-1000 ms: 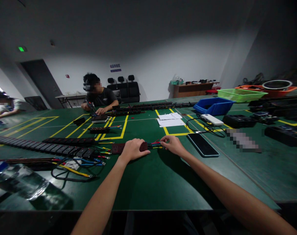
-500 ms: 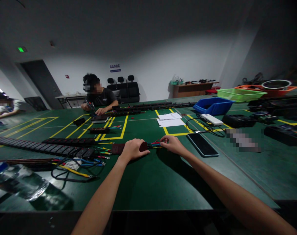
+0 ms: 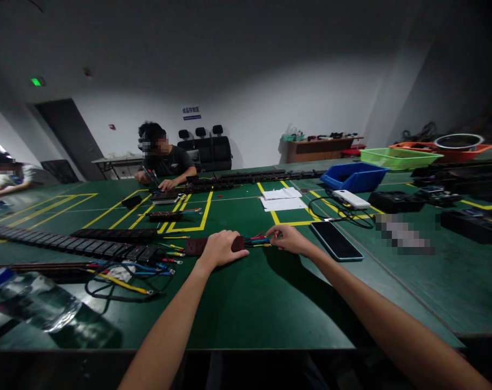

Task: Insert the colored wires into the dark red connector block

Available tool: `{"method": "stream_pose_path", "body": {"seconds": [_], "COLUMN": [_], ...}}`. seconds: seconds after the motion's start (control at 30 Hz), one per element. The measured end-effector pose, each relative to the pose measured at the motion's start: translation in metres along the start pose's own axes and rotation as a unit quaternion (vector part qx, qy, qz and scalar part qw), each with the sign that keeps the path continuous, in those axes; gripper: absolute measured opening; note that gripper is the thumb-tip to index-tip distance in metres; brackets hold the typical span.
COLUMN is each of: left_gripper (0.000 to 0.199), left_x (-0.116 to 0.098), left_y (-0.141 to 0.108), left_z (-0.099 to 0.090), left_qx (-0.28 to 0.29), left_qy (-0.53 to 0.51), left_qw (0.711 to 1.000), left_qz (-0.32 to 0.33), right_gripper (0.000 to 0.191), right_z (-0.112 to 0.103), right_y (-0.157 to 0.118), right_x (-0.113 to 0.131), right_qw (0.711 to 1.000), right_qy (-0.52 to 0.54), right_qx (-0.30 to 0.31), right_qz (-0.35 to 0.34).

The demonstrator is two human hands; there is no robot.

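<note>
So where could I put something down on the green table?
The green table looks bare between the left forearm and right forearm, down to its near edge. There's another bare patch between the right forearm and the phone. Left of the left forearm it's crowded: water bottle, yellow cable, black segmented strip.

Two hands (image 3: 223,249) (image 3: 289,240) are showing above one surface (image 3: 237,311), which is carrying one maroon strip (image 3: 194,247), one phone (image 3: 336,241), one bottle (image 3: 46,303), one blue bin (image 3: 349,183), one green basket (image 3: 400,158) and at least two papers (image 3: 284,203). Several wires (image 3: 257,240) are bunching (too small to count). Two other people (image 3: 169,162) (image 3: 20,177) and three headrests (image 3: 183,134) (image 3: 201,131) (image 3: 217,129) are appearing beyond.
</note>
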State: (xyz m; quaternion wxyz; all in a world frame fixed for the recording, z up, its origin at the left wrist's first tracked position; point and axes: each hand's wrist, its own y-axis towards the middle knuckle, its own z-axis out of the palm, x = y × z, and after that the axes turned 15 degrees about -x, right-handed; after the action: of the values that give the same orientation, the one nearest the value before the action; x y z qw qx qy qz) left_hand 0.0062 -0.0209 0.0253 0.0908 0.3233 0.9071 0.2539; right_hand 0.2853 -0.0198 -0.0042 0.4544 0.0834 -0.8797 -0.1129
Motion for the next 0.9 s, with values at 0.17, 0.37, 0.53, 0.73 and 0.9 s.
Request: {"method": "stream_pose_path", "body": {"seconds": [0.17,0.37,0.53,0.73,0.9], "left_gripper": [0.059,0.06,0.06,0.061,0.061], "left_x": [0.0,0.0,0.002,0.0,-0.001], "left_y": [0.0,0.001,0.001,0.0,0.001], "left_z": [-0.001,0.0,0.001,0.0,-0.001], "left_qx": [0.0,0.005,0.006,0.003,0.004], "left_qy": [-0.002,-0.003,-0.004,-0.001,-0.001], "left_qw": [1.0,1.0,1.0,1.0,1.0], "left_qz": [0.001,0.0,-0.001,-0.005,-0.007], "right_gripper": [0.018,0.013,0.019,0.028,0.029], "right_z": [0.001,0.003,0.004,0.005,0.004], "right_y": [-0.001,-0.005,-0.004,-0.004,-0.003], "right_x": [0.0,0.006,0.006,0.009,0.012], "right_qw": [1.0,0.999,0.998,0.998,0.997], "right_qy": [-0.014,-0.036,-0.043,-0.017,0.039], "right_qx": [-0.013,-0.032,-0.048,-0.055,-0.054], "right_qz": [-0.015,-0.017,-0.021,-0.007,0.037]}}
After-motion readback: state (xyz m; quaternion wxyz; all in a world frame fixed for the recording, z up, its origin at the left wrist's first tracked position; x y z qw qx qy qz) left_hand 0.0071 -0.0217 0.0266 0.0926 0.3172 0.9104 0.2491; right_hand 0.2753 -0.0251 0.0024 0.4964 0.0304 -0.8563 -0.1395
